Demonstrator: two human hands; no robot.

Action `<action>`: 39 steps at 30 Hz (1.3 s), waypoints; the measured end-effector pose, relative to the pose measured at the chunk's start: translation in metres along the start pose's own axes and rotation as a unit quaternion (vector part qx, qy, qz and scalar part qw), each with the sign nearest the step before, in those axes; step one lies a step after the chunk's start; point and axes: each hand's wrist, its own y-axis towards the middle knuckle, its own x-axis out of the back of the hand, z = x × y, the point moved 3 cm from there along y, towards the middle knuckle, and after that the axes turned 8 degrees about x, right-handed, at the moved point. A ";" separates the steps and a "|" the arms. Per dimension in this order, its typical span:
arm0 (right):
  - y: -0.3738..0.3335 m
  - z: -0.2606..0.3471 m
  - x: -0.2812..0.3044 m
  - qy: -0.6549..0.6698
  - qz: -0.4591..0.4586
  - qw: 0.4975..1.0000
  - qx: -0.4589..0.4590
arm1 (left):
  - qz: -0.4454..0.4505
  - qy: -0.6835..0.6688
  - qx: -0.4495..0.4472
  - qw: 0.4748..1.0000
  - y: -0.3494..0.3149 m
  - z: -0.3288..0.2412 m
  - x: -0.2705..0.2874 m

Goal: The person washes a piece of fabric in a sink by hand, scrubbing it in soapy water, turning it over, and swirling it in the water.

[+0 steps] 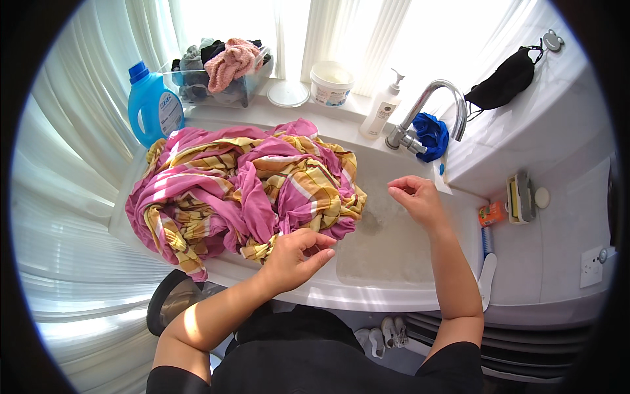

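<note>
Cloth [244, 190] lies at nine o'clock from our curled, empty-looking right hand [419, 199], maybe leaving sink [394, 266] room, our left hand [293, 257] loosely spread.

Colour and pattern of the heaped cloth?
The cloth is pink, with yellow, brown and white bands; best seen in the head view.

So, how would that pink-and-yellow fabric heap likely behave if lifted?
The fabric heap would probably be floppy, since it lies in loose, crumpled folds. It may be awkward to lift at once, given its bulk. One loose end reaches the sink's front rim, so it could trail.
</note>
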 end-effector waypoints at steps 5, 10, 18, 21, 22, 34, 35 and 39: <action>0.036 0.025 -0.070 0.142 0.065 0.986 -0.055 | -0.021 -0.003 0.013 1.000 -0.002 0.009 0.015; 0.052 0.038 -0.097 0.110 0.082 0.983 -0.126 | -0.012 0.009 0.042 0.999 -0.006 0.011 0.021; 0.041 -0.002 -0.048 0.190 0.001 0.964 -0.184 | -0.033 0.004 0.040 0.999 -0.008 0.014 0.024; 0.020 -0.061 -0.013 0.188 -0.036 0.949 -0.249 | -0.029 0.000 0.052 0.998 -0.006 0.014 0.023; 0.010 -0.082 -0.006 0.191 -0.044 0.942 -0.271 | -0.027 0.002 0.049 0.998 -0.005 0.016 0.021; -0.078 -0.259 -0.015 -0.364 0.103 0.862 -0.337 | -0.031 0.020 0.095 0.995 0.001 0.018 0.014; -0.074 -0.262 -0.012 -0.380 0.090 0.861 -0.326 | -0.033 0.018 0.098 0.994 0.001 0.018 0.014; -0.048 -0.258 0.013 -0.424 0.060 0.854 -0.294 | -0.041 -0.014 0.116 0.992 0.002 0.022 0.013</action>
